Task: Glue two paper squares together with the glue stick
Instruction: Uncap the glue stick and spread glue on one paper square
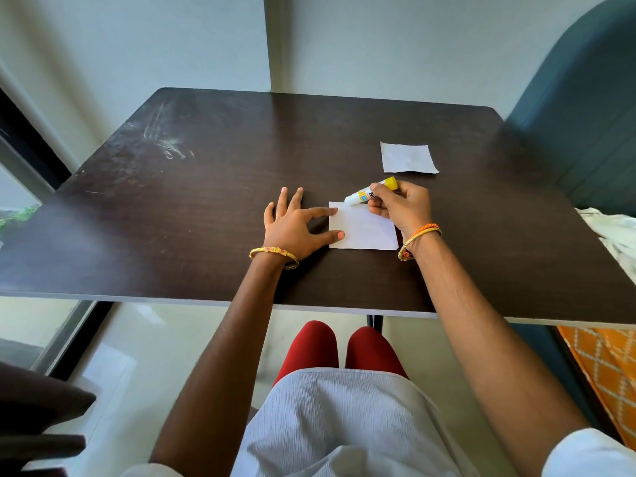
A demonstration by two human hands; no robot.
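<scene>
A white paper square (361, 232) lies flat on the dark table (206, 201) in front of me. My left hand (296, 225) rests spread on the table, its forefinger and thumb pressing the square's left edge. My right hand (401, 206) grips a white glue stick with a yellow end (368, 193), tilted with its tip at the square's top edge. A second white paper square (407, 157) lies apart, farther back on the right.
A teal padded chair back (585, 115) stands past the table's right side. White cloth (616, 232) lies at the right edge, and orange patterned fabric (605, 366) shows below it. A wall rises behind the table; a window frame runs along the left.
</scene>
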